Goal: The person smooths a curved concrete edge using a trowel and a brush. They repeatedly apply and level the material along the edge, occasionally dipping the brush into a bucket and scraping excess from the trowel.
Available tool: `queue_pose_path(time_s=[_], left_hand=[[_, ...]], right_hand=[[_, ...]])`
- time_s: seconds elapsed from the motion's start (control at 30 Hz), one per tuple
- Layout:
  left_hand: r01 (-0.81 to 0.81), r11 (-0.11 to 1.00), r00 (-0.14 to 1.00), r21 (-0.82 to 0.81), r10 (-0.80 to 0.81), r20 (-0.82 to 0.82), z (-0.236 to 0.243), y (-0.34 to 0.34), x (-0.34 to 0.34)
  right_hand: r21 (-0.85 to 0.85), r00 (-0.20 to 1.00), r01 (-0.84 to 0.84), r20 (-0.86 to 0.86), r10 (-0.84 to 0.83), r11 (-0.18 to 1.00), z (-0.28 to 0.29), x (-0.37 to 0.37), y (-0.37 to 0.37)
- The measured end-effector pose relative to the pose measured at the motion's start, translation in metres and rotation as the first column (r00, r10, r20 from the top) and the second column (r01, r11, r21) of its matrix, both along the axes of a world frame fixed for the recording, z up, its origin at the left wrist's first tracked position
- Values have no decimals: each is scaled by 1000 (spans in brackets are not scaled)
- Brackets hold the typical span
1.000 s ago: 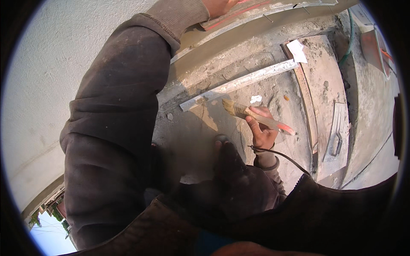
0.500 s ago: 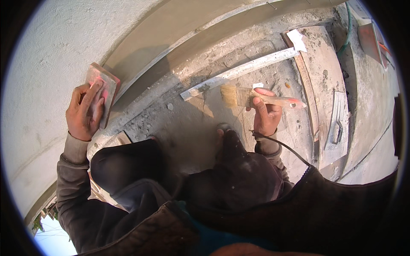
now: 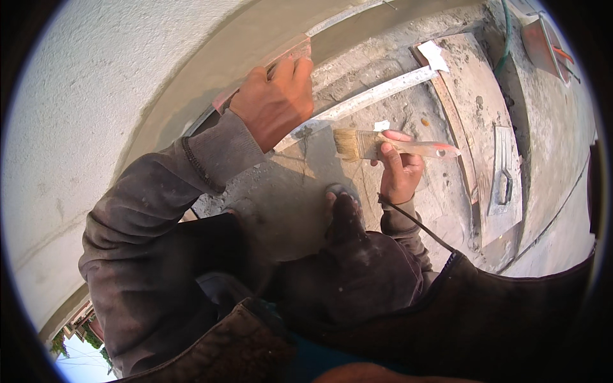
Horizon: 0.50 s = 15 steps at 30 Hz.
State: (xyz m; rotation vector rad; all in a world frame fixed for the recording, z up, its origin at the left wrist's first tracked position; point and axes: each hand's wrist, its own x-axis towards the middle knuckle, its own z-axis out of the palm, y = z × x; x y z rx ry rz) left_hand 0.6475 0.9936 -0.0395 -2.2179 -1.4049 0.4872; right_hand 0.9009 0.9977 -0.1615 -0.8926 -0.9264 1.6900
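Observation:
My left hand [image 3: 276,99] is closed on a flat plastering float [image 3: 299,47], which lies against the smooth grey band of plaster [image 3: 191,83] along the foot of the wall. Much of the float and its grip is hidden behind my fingers. At the right, my right hand [image 3: 400,167] pinches a wide paintbrush [image 3: 421,148] by its handle. Its pale bristles [image 3: 347,144] point left, apart from the wall. A pale metal straightedge [image 3: 377,92] lies on the ground between the wall and the brush.
A board [image 3: 488,96] with mortar spots lies at the right, bearing a steel trowel [image 3: 502,169] and a white scrap [image 3: 433,56]. Beyond it stand a bucket-like container [image 3: 543,45] and a green hose [image 3: 507,38]. My feet [image 3: 343,191] rest on the dusty ground.
My left hand has swept the float to the right and farther away along the plaster band. The right hand still holds the paintbrush in nearly the same place.

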Motion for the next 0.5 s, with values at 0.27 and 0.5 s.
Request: queue_pose_path(time_s=[0.27,0.5], left_hand=[[-173,970,930,-173,219,294,31,-38,7],[194,727,-553,-659,636,539,6,-46,-20]], right_hand=[[-45,998,2,-56,-5,999,-1,6,2],[435,985,171,-44,-169,884,19,-20,9]])
